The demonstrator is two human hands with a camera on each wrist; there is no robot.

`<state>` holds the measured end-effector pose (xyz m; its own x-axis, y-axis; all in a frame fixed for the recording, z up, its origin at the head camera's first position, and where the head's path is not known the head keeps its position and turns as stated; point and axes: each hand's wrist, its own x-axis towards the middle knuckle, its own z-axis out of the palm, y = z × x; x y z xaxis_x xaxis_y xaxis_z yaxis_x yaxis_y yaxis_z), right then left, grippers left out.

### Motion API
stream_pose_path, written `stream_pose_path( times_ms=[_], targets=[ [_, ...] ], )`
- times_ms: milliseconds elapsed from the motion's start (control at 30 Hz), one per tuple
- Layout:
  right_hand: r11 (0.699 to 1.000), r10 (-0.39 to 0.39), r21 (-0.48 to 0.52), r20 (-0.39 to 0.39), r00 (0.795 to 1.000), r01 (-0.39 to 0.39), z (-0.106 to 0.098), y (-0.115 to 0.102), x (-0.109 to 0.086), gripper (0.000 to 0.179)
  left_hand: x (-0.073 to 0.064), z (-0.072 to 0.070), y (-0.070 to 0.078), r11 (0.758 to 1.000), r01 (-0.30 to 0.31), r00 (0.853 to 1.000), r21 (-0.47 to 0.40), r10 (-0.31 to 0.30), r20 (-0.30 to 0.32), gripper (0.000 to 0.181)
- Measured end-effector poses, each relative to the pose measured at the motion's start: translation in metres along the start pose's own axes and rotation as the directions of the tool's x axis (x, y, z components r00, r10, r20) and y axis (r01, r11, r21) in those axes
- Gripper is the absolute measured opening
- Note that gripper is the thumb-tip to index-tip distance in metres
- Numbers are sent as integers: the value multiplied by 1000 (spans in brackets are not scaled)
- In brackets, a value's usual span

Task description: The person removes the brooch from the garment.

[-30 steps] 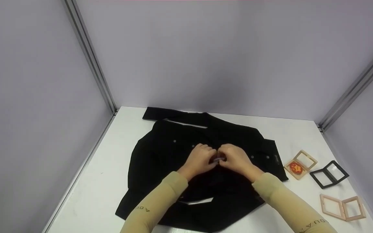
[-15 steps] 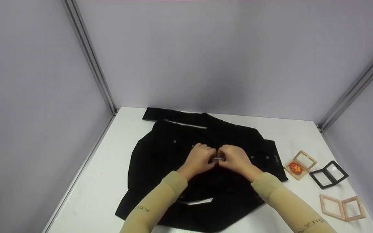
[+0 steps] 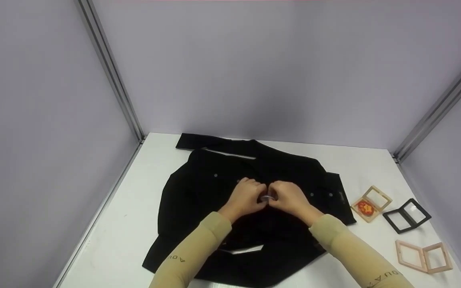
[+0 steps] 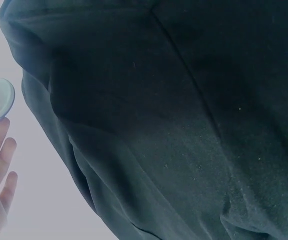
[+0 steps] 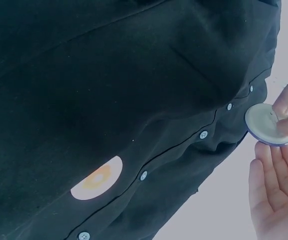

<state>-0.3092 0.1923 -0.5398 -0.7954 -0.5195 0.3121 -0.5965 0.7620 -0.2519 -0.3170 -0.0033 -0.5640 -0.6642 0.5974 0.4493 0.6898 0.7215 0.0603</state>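
Note:
My left hand [image 3: 248,197] and right hand [image 3: 290,197] meet over a black shirt [image 3: 198,196] that lies spread out with its sleeves out. Between them, thumbs and fingers pinch a thin round badge [image 3: 268,197]. In the right wrist view this badge [image 5: 263,124] shows a pale face and a bluish rim, with fingertips on it. The left wrist view has the badge [image 4: 1,100] at its left edge, partly cut off. On the shirt, a half-round white and orange piece [image 5: 98,179] shows above a straight cloth edge; its other half is hidden.
At the right stand several small open frames: a wooden frame [image 3: 377,198] with a red and yellow round piece [image 3: 365,208], a black frame [image 3: 404,219] and a paler wooden frame [image 3: 425,259]. Grey walls [image 3: 230,72] enclose the white table [image 3: 126,216].
The right hand has shifted very slightly left and down. The badge's visible edge tilts a little differently between the fingers. The shirt and frames stay where they were.

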Motion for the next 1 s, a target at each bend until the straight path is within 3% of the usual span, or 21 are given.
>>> stream_pose_path(
  times_ms=[500, 667, 1000],
  targets=[
    [999, 19, 39, 1, 1000, -19, 5, 0, -1, 14, -1, 7, -1, 999, 18, 1000, -45, -17, 25, 18],
    [999, 47, 24, 12, 999, -47, 5, -2, -1, 15, -1, 7, 0, 999, 17, 1000, -27, -17, 18, 18],
    [995, 103, -5, 19, 995, -102, 8, -7, -2, 15, -2, 7, 3, 1000, 13, 998, 21, -14, 67, 21]
  ],
)
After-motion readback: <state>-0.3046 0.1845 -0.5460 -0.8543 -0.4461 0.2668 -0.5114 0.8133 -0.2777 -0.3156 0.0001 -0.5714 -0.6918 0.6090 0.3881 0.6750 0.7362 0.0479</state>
